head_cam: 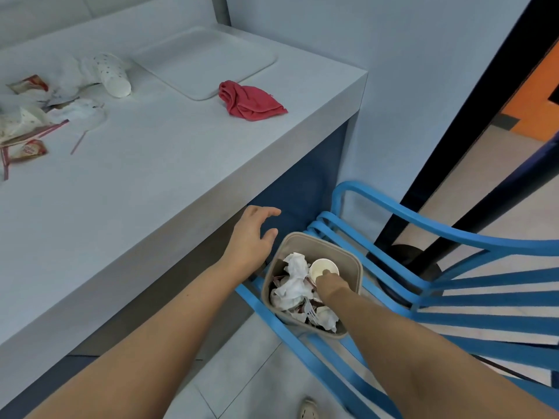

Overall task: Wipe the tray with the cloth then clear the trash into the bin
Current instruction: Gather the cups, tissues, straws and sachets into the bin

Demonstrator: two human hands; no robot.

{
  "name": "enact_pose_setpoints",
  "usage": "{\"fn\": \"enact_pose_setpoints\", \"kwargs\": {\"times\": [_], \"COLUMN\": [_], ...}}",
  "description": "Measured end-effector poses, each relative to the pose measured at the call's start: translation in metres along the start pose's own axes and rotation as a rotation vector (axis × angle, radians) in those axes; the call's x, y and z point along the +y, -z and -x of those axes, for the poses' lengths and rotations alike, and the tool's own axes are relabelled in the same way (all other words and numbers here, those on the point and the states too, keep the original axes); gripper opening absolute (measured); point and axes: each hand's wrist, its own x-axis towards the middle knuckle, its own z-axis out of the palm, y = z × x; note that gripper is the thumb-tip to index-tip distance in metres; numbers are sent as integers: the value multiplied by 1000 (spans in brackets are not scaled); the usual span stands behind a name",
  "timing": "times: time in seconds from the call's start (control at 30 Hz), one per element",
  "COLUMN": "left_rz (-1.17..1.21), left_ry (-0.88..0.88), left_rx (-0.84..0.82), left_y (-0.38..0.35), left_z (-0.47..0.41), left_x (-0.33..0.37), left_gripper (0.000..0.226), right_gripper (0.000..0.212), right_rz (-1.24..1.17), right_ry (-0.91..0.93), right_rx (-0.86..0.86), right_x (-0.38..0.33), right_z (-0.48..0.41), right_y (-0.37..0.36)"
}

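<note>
A beige bin [305, 236] stands on the seat of a blue chair [453, 230], near and right of the tabletop [151, 182]. In it lie crumpled white napkins [295, 278], a white plastic fork [310, 311] and an upright paper cup [324, 269]. The right hand [331, 282] reaches into the bin with a fingertip at the cup's mouth; I cannot tell whether it grips the cup. The left hand [254, 237] hovers released, fingers spread, just left of the bin's rim. Far on the tabletop lies the white tray [202, 62], with the crumpled red cloth [251, 101] touching its near right corner. At the left lie a dotted cup [113, 75] on its side, wrappers [28, 84] and tissues.
</note>
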Motion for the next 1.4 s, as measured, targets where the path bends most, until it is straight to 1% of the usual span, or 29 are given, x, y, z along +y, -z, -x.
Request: {"fn": "enact_pose_setpoints", "kwargs": {"times": [0.1, 0.27, 0.33, 0.37, 0.4, 0.43, 0.47, 0.6, 0.67, 0.8, 0.87, 0.9, 0.93, 1.0, 1.07, 1.1, 1.2, 1.33, 1.4], "left_rz": [16, 40, 64, 79, 87, 81, 68, 22, -13, -78, -116, -129, -136, -147, -162, -170, -190, -209, -212], "left_ry": [23, 30, 38, 47, 53, 59, 64, 57, 72, 149, 202, 220, 237, 266, 310, 334, 403, 483, 512], "left_rx": [7, 38, 67, 79, 90, 98, 110, 244, 327, 480, 540, 545, 544, 548, 546, 542, 544, 541, 549], "left_y": [5, 16, 23, 28, 33, 39, 45, 75, 94, 137, 163, 171, 179, 201, 226, 238, 272, 314, 338], "left_z": [1, 3, 3, 3, 3, 3, 4, 7, 10, 19, 27, 28, 29, 36, 40, 43, 49, 59, 63], "left_x": [-2, 0, 4, 7, 9, 11, 13, 18, 18, 4, -15, -23, -32, -56, -82, -94, -131, -179, -206], "left_gripper": [35, 33, 31, 30, 28, 26, 25, 17, 12, 12, 12, 12, 13, 16, 21, 23, 25, 24, 22], "right_gripper": [44, 36, 29, 21, 17, 21, 24, 32, 34, 33, 31, 29, 24, 5, 26, 30, 31, 31, 31], "right_rz": [-29, -139, -90, 14, 114, 198, 226, 209, 245, 291, 290, 280, 281, 279, 258, 243, 235, 221, 167], "right_ry": [11, 42, 66, 66, 64, 61, 67, 129, 172, 277, 334, 346, 365, 424, 478, 503, 537, 558, 579], "right_rx": [-128, -136, -197, -208, -210, -191, -159, -55, 36, 257, 398, 442, 484, 547, 572, 578, 591, 494, 449], "right_x": [-5, -8, -18, -23, -30, -39, -47, -89, -113, -163, -194, -204, -213, -241, -272, -287, -332, -380, -404], "right_z": [8, 49, 73, 79, 86, 89, 92, 118, 129, 144, 148, 145, 147, 144, 143, 141, 133, 118, 113], "right_y": [14, 80, 117, 133, 150, 165, 177, 227, 246, 270, 277, 277, 277, 281, 284, 286, 290, 297, 304]}}
